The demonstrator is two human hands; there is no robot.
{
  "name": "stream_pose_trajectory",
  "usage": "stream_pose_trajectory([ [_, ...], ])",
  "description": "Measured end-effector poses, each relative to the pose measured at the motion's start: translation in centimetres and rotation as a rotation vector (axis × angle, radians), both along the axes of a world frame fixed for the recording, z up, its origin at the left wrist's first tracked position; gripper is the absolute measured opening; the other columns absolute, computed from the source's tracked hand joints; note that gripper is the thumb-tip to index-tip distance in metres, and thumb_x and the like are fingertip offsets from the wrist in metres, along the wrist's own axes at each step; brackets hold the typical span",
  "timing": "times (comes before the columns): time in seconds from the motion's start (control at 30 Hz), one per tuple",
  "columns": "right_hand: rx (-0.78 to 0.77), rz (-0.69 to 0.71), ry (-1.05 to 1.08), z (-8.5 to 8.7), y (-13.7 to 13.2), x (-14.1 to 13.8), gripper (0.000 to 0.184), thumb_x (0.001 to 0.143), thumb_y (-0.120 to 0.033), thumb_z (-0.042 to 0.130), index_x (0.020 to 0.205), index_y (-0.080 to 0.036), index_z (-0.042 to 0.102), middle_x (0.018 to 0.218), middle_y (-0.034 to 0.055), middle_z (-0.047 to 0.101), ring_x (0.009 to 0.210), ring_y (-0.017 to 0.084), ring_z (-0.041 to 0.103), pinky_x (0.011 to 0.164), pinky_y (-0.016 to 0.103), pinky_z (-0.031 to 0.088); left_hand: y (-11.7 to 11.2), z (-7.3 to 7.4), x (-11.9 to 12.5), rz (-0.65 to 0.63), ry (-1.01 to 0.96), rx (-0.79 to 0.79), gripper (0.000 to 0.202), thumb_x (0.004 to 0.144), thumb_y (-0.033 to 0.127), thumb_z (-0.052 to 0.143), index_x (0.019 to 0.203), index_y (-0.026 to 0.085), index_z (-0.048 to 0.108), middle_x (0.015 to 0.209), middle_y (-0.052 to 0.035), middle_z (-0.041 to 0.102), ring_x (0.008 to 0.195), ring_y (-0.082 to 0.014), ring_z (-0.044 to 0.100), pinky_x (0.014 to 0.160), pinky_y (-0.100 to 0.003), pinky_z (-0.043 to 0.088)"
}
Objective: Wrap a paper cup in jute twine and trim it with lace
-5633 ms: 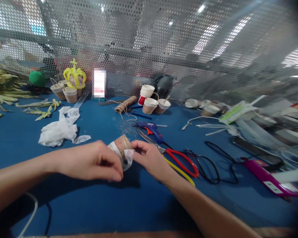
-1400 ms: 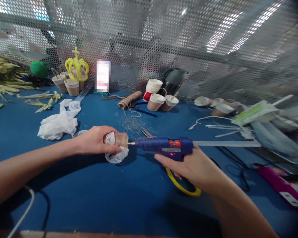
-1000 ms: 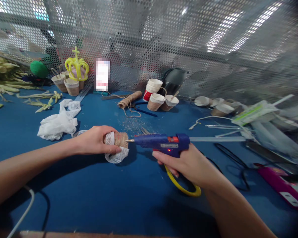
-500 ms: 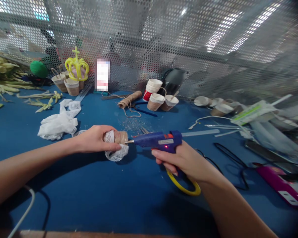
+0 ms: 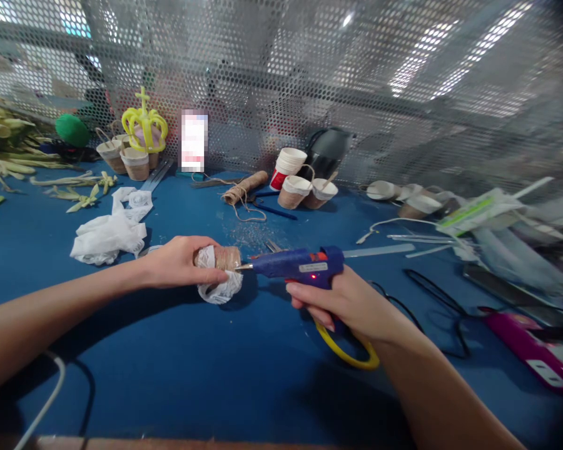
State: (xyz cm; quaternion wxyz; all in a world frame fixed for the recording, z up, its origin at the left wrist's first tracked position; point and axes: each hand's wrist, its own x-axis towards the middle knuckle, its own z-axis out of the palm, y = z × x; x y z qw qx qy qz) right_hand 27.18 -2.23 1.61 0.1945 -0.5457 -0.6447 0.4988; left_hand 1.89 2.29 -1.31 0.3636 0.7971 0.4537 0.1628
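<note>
My left hand (image 5: pixel 187 262) is closed around a small twine-wrapped cup (image 5: pixel 228 257), which lies on its side. White lace (image 5: pixel 221 289) goes partly round the cup and hangs loose below it. In my right hand (image 5: pixel 342 300) is a blue hot glue gun (image 5: pixel 291 262) with a lit red light and a clear glue stick (image 5: pixel 380 250) out of its back. The gun's metal nozzle is at the cup's wrapped side, touching or nearly so. A yellow scissor handle (image 5: pixel 349 356) shows below my right hand, which hides its upper part.
Bunched white lace (image 5: pixel 106 237) lies left of the cup. Behind are a twine roll (image 5: pixel 246 187), small cups with handles (image 5: pixel 294 192), a yellow crown (image 5: pixel 144 128) and a phone (image 5: pixel 193 142). A black cable (image 5: pixel 436 294) and a purple power strip (image 5: pixel 520 350) lie at right.
Almost nothing differs. Both hands, the cup and the glue gun hold nearly the same places, and the whole view has shifted very slightly.
</note>
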Motion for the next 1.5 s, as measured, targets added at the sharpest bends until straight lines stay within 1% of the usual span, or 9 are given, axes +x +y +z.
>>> stream_pose_trajectory([
  [0.17, 0.015, -0.044, 0.031, -0.3, 0.0, 0.0, 0.029, 0.075, -0.039, 0.058, 0.061, -0.014, 0.056, 0.034, -0.0060, 0.043, 0.033, 0.005, 0.037, 0.038, 0.019, 0.032, 0.0, 0.1, 0.0, -0.004, 0.001, -0.010, 0.049, 0.068, 0.052, 0.056, 0.102, 0.017, 0.058, 0.086, -0.0030, 0.064, 0.074, -0.0163, 0.057, 0.061, -0.024, 0.043],
  [0.4, 0.001, 0.009, 0.015, 0.0, 0.0, -0.1, 0.027, 0.075, -0.036, 0.058, 0.062, -0.013, 0.056, 0.034, -0.0065, 0.042, 0.032, 0.004, 0.036, 0.038, 0.018, 0.032, 0.0, 0.2, 0.0, 0.006, 0.005, -0.038, 0.049, 0.068, 0.052, 0.057, 0.101, 0.017, 0.058, 0.085, -0.0030, 0.064, 0.073, -0.0155, 0.056, 0.060, -0.023, 0.043],
  [0.57, 0.002, -0.016, 0.015, -0.1, 0.0, -0.1, 0.029, 0.075, -0.038, 0.057, 0.061, -0.014, 0.056, 0.034, -0.0064, 0.042, 0.033, 0.005, 0.037, 0.038, 0.019, 0.033, 0.1, 0.1, -0.1, -0.003, -0.015, -0.051, 0.048, 0.069, 0.053, 0.056, 0.102, 0.017, 0.058, 0.084, -0.0026, 0.064, 0.073, -0.0157, 0.057, 0.060, -0.024, 0.043],
  [0.77, -0.019, -0.011, 0.033, -0.1, -0.1, -0.3, 0.027, 0.075, -0.036, 0.058, 0.060, -0.014, 0.055, 0.034, -0.0068, 0.042, 0.032, 0.005, 0.036, 0.038, 0.019, 0.033, 0.0, 0.0, -0.1, 0.002, -0.010, -0.009, 0.048, 0.068, 0.052, 0.056, 0.101, 0.017, 0.059, 0.083, -0.0029, 0.064, 0.071, -0.0156, 0.057, 0.059, -0.024, 0.044],
  [0.87, -0.013, -0.040, 0.037, -0.3, 0.0, -0.3, 0.028, 0.076, -0.037, 0.058, 0.060, -0.014, 0.055, 0.033, -0.0068, 0.041, 0.032, 0.005, 0.037, 0.036, 0.018, 0.031, -0.1, -0.1, 0.0, -0.016, -0.024, 0.034, 0.048, 0.068, 0.050, 0.058, 0.102, 0.016, 0.059, 0.088, -0.0041, 0.065, 0.075, -0.0165, 0.058, 0.063, -0.025, 0.045],
  [1.03, -0.018, -0.052, 0.069, -0.8, 0.2, -0.1, 0.030, 0.076, -0.039, 0.057, 0.060, -0.014, 0.056, 0.033, -0.0071, 0.040, 0.031, 0.004, 0.036, 0.036, 0.018, 0.031, -0.3, -0.3, 0.1, -0.026, -0.024, 0.181, 0.049, 0.067, 0.046, 0.061, 0.104, 0.015, 0.058, 0.096, -0.0065, 0.064, 0.085, -0.0188, 0.059, 0.075, -0.029, 0.046],
  [1.2, -0.007, -0.065, 0.062, -1.1, 0.3, 0.3, 0.032, 0.077, -0.042, 0.056, 0.061, -0.014, 0.056, 0.033, -0.0069, 0.040, 0.030, 0.005, 0.037, 0.034, 0.019, 0.029, -0.4, -0.4, 0.0, -0.060, -0.005, 0.323, 0.051, 0.067, 0.044, 0.062, 0.107, 0.013, 0.056, 0.096, -0.0081, 0.062, 0.087, -0.0200, 0.058, 0.077, -0.031, 0.045],
  [1.33, 0.017, -0.051, 0.037, -0.6, 0.2, 0.2, 0.032, 0.076, -0.041, 0.056, 0.058, -0.015, 0.054, 0.033, -0.0065, 0.041, 0.030, 0.005, 0.037, 0.034, 0.019, 0.030, -0.4, -0.6, -0.1, -0.072, 0.006, 0.409, 0.053, 0.067, 0.046, 0.062, 0.108, 0.013, 0.055, 0.095, -0.0091, 0.061, 0.086, -0.0210, 0.058, 0.076, -0.033, 0.046],
  [1.5, 0.012, -0.049, -0.010, 0.4, -0.4, -0.4, 0.030, 0.072, -0.038, 0.060, 0.054, -0.016, 0.050, 0.034, -0.0063, 0.042, 0.031, 0.005, 0.037, 0.036, 0.019, 0.032, -0.3, -0.8, -0.2, -0.050, -0.002, 0.435, 0.053, 0.067, 0.044, 0.062, 0.108, 0.011, 0.054, 0.096, -0.0107, 0.061, 0.087, -0.0214, 0.058, 0.076, -0.034, 0.046],
])
